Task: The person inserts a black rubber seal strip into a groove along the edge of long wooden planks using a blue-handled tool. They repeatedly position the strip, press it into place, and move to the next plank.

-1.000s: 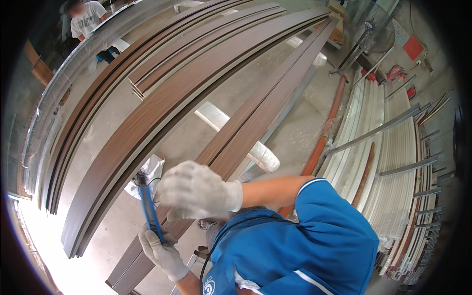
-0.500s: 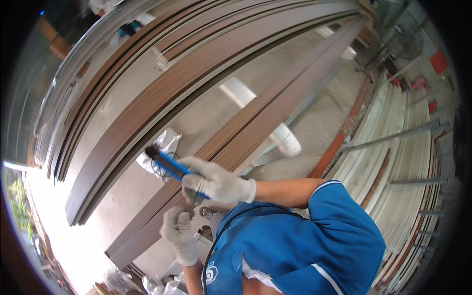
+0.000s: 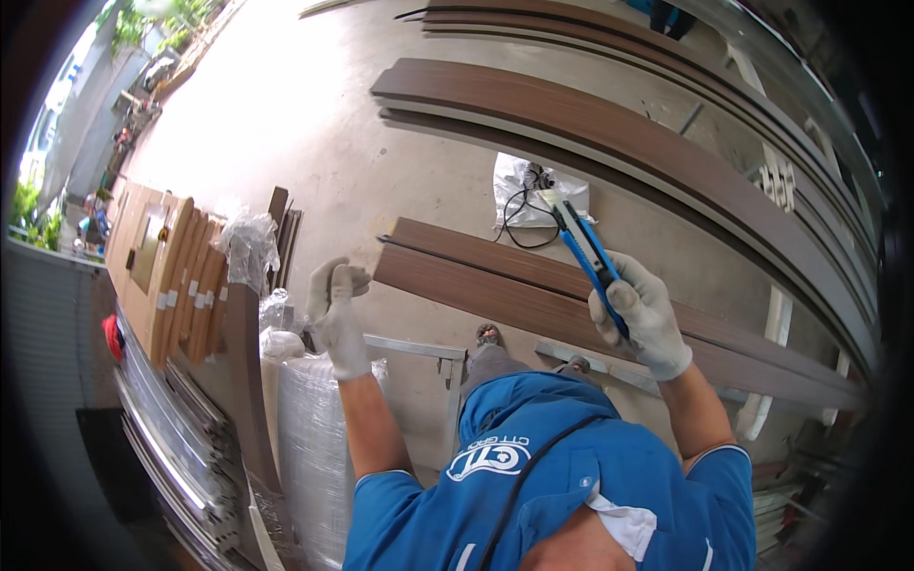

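My right hand [image 3: 645, 319], in a pale work glove, grips a blue and black utility knife [image 3: 592, 255]. The knife slants up and to the left over a pair of long brown wood-grain profiles [image 3: 495, 295]. Off to the left, near the end of these profiles, my gloved left hand [image 3: 338, 319] is raised, its fingers loosely bent and apart, with nothing in it. Past the knife's tip, a white plastic sheet [image 3: 574, 195] with a black cord [image 3: 519, 228] lies on the floor.
More brown profiles [image 3: 533, 95] lie beyond. Metal supports [image 3: 409, 347] stand by my feet. At the left are cardboard-wrapped bundles [image 3: 157, 266], a plastic-wrapped roll [image 3: 314, 457] and stacked metal profiles [image 3: 176, 457]. A person's legs [image 3: 671, 17] show at the far right.
My view has swung left toward the profiles' near ends. My hands have moved apart; the utility knife stays in my right hand.
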Demonstrator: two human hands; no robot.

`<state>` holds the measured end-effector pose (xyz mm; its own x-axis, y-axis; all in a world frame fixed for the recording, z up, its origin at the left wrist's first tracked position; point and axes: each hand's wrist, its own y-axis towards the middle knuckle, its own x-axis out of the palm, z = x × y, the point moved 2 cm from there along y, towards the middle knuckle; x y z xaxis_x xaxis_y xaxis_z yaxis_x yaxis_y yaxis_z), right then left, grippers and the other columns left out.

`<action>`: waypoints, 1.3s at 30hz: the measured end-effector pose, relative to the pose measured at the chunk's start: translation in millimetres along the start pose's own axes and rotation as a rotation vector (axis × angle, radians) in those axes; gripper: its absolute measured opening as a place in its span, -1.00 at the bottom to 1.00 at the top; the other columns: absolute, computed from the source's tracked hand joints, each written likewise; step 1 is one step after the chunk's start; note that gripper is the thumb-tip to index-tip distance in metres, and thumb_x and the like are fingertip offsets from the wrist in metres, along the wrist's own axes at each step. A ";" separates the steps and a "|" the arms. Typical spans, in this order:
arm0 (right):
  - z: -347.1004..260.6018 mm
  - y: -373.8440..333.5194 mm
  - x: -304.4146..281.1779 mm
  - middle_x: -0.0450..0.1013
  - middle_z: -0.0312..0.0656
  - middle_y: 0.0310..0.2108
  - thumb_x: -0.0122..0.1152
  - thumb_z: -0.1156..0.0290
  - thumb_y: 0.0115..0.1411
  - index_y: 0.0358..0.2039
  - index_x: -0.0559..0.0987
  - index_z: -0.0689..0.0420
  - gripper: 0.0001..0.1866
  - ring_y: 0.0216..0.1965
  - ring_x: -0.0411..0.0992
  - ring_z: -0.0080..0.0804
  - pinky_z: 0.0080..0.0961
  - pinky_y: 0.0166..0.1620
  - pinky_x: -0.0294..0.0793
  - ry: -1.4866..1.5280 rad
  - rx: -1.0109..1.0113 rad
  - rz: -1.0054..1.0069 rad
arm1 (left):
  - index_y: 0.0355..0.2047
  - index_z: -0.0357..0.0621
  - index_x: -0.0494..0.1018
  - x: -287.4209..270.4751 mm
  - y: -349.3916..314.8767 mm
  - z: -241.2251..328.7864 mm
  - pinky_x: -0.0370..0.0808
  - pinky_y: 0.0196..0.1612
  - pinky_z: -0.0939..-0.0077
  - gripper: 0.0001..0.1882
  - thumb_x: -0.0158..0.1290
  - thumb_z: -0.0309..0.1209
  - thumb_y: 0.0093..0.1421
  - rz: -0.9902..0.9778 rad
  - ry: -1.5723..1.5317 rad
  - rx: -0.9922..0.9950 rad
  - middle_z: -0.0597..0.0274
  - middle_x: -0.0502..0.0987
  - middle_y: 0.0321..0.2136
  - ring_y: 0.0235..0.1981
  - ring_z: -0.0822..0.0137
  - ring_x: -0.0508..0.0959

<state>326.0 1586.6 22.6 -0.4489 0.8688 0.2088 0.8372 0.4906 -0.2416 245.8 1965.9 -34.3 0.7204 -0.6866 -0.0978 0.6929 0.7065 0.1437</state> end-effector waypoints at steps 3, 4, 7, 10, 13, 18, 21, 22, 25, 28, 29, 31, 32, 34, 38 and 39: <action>-10.7 53.8 25.5 0.48 -0.37 -0.50 0.25 -0.17 0.35 0.15 0.46 0.29 -0.28 -0.59 0.38 -0.74 -0.80 -0.52 0.33 -0.229 -0.033 -0.087 | 0.18 -0.19 0.49 -15.2 42.4 -67.8 0.58 0.03 0.37 -0.66 0.07 -0.37 0.45 -0.188 0.036 -0.060 0.08 0.64 -0.07 -0.07 0.24 0.63; -15.5 72.7 31.7 0.48 -0.36 -0.52 0.23 -0.14 0.38 0.06 0.49 0.24 -0.37 -0.59 0.40 -0.71 -0.71 -0.53 0.35 -0.299 -0.029 -0.126 | 0.23 -0.13 0.46 -11.7 52.9 -93.2 0.54 0.10 0.35 -0.61 0.07 -0.39 0.43 -0.268 0.069 -0.062 0.13 0.62 0.00 0.02 0.23 0.59; -25.8 128.3 49.1 0.48 -0.32 -0.52 0.22 -0.06 0.40 0.03 0.50 0.20 -0.47 -0.54 0.45 -0.63 -0.57 -0.48 0.40 -0.670 -0.195 -0.226 | 0.27 -0.06 0.45 12.1 74.1 -166.8 0.46 0.19 0.34 -0.56 0.09 -0.44 0.39 -0.561 -0.011 -0.095 0.27 0.61 0.05 0.13 0.30 0.51; -25.2 175.5 73.1 0.54 -0.04 -0.47 0.24 0.12 0.40 -0.01 0.51 0.16 -0.63 -0.44 0.58 -0.16 -0.27 -0.33 0.50 -1.049 -0.485 -0.295 | 0.19 -0.07 0.52 19.5 83.4 -222.4 0.48 0.12 0.41 -0.62 0.10 -0.47 0.37 -0.783 0.018 -0.426 0.34 0.64 -0.04 0.03 0.41 0.54; -26.2 214.3 95.3 0.55 0.08 -0.38 0.22 0.10 0.39 0.00 0.52 0.18 -0.60 -0.39 0.57 0.09 -0.13 -0.27 0.54 -1.259 -0.625 -0.421 | 0.03 -0.23 0.56 -23.0 115.6 -227.9 0.52 0.00 0.51 -0.76 0.13 -0.45 0.40 -0.757 -0.047 -0.278 0.34 0.64 -0.12 -0.06 0.49 0.56; -35.0 256.4 149.0 0.59 -0.13 -0.45 0.26 0.08 0.34 -0.13 0.59 0.08 -0.67 -0.44 0.60 -0.14 -0.21 -0.33 0.56 -1.462 -0.829 -0.591 | -0.15 -0.25 0.61 -92.2 176.4 -175.8 0.53 -0.09 0.49 -0.87 0.20 -0.46 0.36 -0.605 0.300 -0.196 0.33 0.65 -0.29 -0.24 0.50 0.56; -39.0 270.6 183.3 0.56 -0.23 -0.54 0.24 0.02 0.33 -0.26 0.58 0.05 -0.67 -0.49 0.60 -0.28 -0.33 -0.40 0.56 -1.566 -1.014 -0.704 | -0.23 -0.23 0.64 -98.6 195.3 -128.7 0.52 -0.17 0.47 -0.80 0.29 -0.33 0.30 -0.679 0.450 -0.051 0.32 0.64 -0.42 -0.31 0.46 0.55; -38.6 274.8 192.3 0.55 -0.24 -0.55 0.24 0.01 0.33 -0.27 0.57 0.04 -0.66 -0.50 0.60 -0.30 -0.35 -0.42 0.56 -1.618 -1.040 -0.747 | -0.23 -0.21 0.65 -99.2 198.4 -113.2 0.51 -0.20 0.47 -0.78 0.30 -0.29 0.29 -0.693 0.363 -0.044 0.35 0.64 -0.42 -0.32 0.47 0.54; -30.7 288.8 210.3 0.50 -0.28 -0.59 0.22 0.00 0.33 -0.33 0.53 0.04 -0.65 -0.53 0.59 -0.38 -0.37 -0.51 0.55 -1.795 -1.112 -0.813 | -0.26 -0.21 0.65 -103.7 197.8 -73.5 0.49 -0.22 0.51 -0.79 0.28 -0.30 0.31 -0.707 0.287 -0.164 0.37 0.61 -0.44 -0.35 0.51 0.52; -16.6 302.6 212.0 0.49 -0.28 -0.59 0.21 0.03 0.34 -0.34 0.50 0.04 -0.67 -0.53 0.59 -0.38 -0.36 -0.54 0.54 -1.921 -1.144 -0.810 | -0.37 -0.20 0.62 -98.2 177.7 -45.8 0.42 -0.34 0.58 -0.78 0.24 -0.30 0.30 -0.708 -0.005 -0.188 0.39 0.54 -0.51 -0.46 0.55 0.46; -12.5 305.0 208.4 0.48 -0.27 -0.59 0.21 0.04 0.34 -0.34 0.49 0.04 -0.67 -0.54 0.58 -0.36 -0.36 -0.54 0.54 -1.897 -1.151 -0.792 | -0.41 -0.19 0.60 -94.9 167.8 -40.5 0.40 -0.37 0.59 -0.77 0.22 -0.29 0.30 -0.692 -0.079 -0.205 0.39 0.53 -0.53 -0.48 0.54 0.45; -6.6 308.8 197.0 0.48 -0.26 -0.58 0.21 0.05 0.35 -0.34 0.47 0.05 -0.67 -0.55 0.57 -0.32 -0.34 -0.55 0.54 -1.848 -1.139 -0.766 | -0.47 -0.14 0.57 -89.2 147.3 -35.5 0.28 -0.48 0.66 -0.77 0.21 -0.31 0.29 -0.615 -0.154 -0.291 0.44 0.47 -0.57 -0.56 0.61 0.34; -4.4 309.4 190.5 0.48 -0.25 -0.58 0.21 0.06 0.35 -0.33 0.47 0.06 -0.67 -0.55 0.56 -0.30 -0.34 -0.55 0.54 -1.820 -1.121 -0.754 | -0.48 -0.13 0.56 -87.1 137.5 -34.5 0.25 -0.49 0.68 -0.77 0.21 -0.31 0.29 -0.583 -0.200 -0.343 0.45 0.46 -0.57 -0.57 0.63 0.32; 2.8 310.2 181.2 0.46 -0.22 -0.58 0.22 0.07 0.34 -0.32 0.47 0.07 -0.68 -0.57 0.54 -0.24 -0.31 -0.55 0.54 -1.868 -0.995 -0.737 | -0.52 -0.14 0.53 -86.3 121.4 -32.4 0.14 -0.53 0.69 -0.75 0.19 -0.33 0.28 -0.515 -0.273 -0.377 0.49 0.39 -0.61 -0.59 0.66 0.24; 2.1 299.9 175.6 0.42 -0.25 -0.60 0.28 0.12 0.29 -0.33 0.47 0.06 -0.71 -0.56 0.51 -0.27 -0.29 -0.56 0.49 -1.806 -1.054 -0.708 | -0.47 -0.22 0.57 -101.1 104.4 -23.6 0.15 -0.53 0.67 -0.78 0.18 -0.35 0.27 -0.446 -0.288 -0.410 0.49 0.42 -0.60 -0.58 0.68 0.24; -0.6 297.1 176.4 0.43 -0.24 -0.60 0.26 0.13 0.30 -0.33 0.47 0.06 -0.72 -0.56 0.52 -0.27 -0.30 -0.56 0.51 -1.808 -1.059 -0.692 | -0.48 -0.22 0.57 -103.8 100.8 -20.3 0.14 -0.53 0.67 -0.77 0.19 -0.35 0.27 -0.427 -0.302 -0.407 0.48 0.43 -0.60 -0.58 0.68 0.24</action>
<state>495.7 1885.6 -11.8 0.1344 0.0463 -0.9898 -0.0031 0.9989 0.0463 241.5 2111.8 -29.7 0.3809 -0.8968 0.2252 0.9143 0.3291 -0.2359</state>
